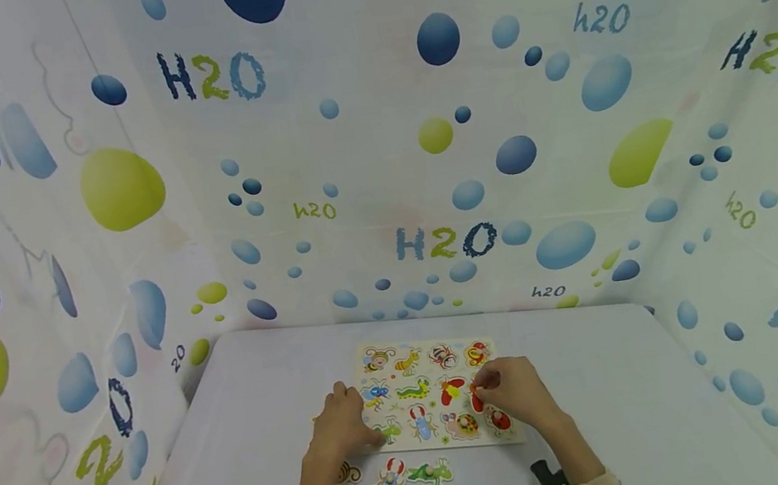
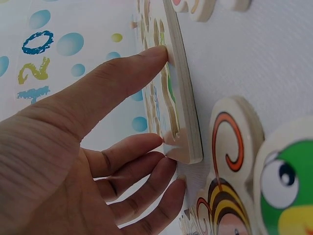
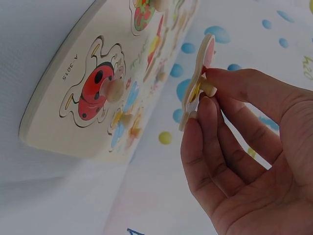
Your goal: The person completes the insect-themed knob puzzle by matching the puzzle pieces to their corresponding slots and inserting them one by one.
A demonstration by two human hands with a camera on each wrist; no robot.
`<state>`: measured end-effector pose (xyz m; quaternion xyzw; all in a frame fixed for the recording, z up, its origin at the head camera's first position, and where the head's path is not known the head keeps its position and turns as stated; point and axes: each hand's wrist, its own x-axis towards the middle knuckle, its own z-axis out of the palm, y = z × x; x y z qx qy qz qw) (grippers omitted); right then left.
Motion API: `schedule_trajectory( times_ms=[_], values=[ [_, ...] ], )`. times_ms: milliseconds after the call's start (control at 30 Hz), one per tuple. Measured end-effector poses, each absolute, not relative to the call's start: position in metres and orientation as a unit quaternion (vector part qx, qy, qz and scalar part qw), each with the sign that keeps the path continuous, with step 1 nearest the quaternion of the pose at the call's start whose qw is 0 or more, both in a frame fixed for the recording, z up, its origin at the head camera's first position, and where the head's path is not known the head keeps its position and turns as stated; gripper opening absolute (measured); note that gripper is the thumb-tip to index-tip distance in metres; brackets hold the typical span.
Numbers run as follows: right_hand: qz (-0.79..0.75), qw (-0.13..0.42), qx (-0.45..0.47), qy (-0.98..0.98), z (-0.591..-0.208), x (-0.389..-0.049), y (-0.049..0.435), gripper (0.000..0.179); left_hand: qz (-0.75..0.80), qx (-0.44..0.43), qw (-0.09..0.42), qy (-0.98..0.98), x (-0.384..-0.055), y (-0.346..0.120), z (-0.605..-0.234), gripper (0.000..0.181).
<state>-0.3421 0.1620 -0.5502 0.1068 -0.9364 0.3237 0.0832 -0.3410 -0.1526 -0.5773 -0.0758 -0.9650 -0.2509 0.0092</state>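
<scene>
A wooden peg puzzle board [image 1: 475, 442] with insect pictures lies on the table. My left hand [image 1: 341, 426] rests at its left edge; in the left wrist view the thumb [image 2: 122, 73] touches the board's near side, while the loosely bent fingers meet the corner. Above the board's right part, my right hand [image 1: 521, 395] pinches a red and yellow puzzle piece [image 3: 199, 68] by its wooden knob. The piece stands on edge, apart from the board, its picture mostly turned away. A ladybug piece [image 3: 95, 93] with a knob sits in its recess nearby.
Loose pieces lie in front of the board: a blue stag beetle [image 1: 390, 482], a green grasshopper [image 1: 434, 472] and others partly under the left forearm, including one with a spiral antenna [image 2: 226, 142]. A printed curtain [image 1: 375, 152] surrounds the white table [image 1: 261, 396].
</scene>
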Motion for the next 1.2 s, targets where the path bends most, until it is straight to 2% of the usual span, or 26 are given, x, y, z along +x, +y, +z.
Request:
schedule_trajectory(
  times_ms=[1200],
  values=[
    [0.319,0.07,0.119,-0.938,-0.556,-0.356,0.144,0.009,-0.268,-0.085,0.022,-0.959,-0.339,-0.155,-0.577,0.06]
  ],
)
